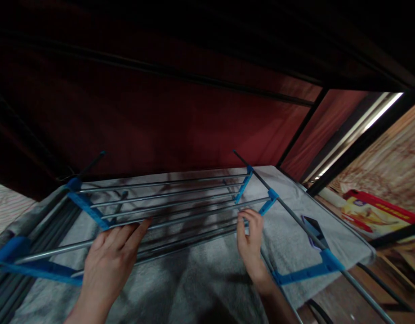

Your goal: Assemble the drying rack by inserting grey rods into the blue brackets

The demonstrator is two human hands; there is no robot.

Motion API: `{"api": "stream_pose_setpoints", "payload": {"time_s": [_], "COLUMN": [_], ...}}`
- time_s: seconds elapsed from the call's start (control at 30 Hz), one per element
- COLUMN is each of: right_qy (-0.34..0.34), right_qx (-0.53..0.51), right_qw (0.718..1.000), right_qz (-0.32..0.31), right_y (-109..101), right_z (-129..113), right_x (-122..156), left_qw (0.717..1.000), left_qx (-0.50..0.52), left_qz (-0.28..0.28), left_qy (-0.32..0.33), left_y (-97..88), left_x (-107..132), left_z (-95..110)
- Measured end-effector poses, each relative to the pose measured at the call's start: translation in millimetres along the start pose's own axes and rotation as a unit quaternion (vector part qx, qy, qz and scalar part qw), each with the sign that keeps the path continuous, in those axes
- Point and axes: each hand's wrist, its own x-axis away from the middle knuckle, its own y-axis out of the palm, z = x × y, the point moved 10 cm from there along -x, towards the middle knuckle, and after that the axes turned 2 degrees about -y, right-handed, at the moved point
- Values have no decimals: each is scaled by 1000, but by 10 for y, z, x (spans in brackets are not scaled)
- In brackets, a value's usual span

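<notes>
Two hands on a drying rack (pixel 180 204) that lies flat on a grey blanket (pixel 200 279).

The rack's metal rods run with their long axis from 9 o'clock to 3 o'clock, straight across in front of the person, and both hands meet it from the 6 o'clock side. The left hand (pixel 109 258) rests open on the near rods, palm down and fingers pointing toward 1 o'clock, its grip released. The right hand (pixel 249 240) is further in – its fingers curl round a rod just beside a blue bracket (pixel 268 201), so that grip looks closed on the rack (the palm side is hidden). A dark flat object (pixel 311 226) lies on the blanket at 3 o'clock of the right hand, under the rack's outer bar. A dark red curtain (pixel 160 117) hangs at 12 o'clock.
</notes>
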Motion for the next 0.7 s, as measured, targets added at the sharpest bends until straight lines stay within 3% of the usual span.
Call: {"api": "stream_pose_setpoints", "payload": {"time_s": [0.1, 0.17, 0.23, 0.4, 0.7], "right_qy": [222, 291, 312, 266, 266], "right_qx": [-11, -11, -37, -139, -106], "right_qw": [968, 945, 938, 951, 956], "right_qz": [116, 149, 146, 73, 65], "right_y": [-430, -590, -624, -378, -244], "right_z": [849, 1204, 1393, 1361, 1393], "right_x": [216, 229, 105, -276, -288], "left_qw": [1000, 1000, 1000, 1000, 998], "left_qx": [0, 2, 4, 4, 21], "left_qz": [8, 9, 10, 2, -31], "left_qy": [-6, -6, -5, -7, -55], "left_y": [-11, -4, 3, 25, 59], "left_x": [-10, -14, -11, 20, 29], "left_z": [-4, -7, -12, -36, -123]}}
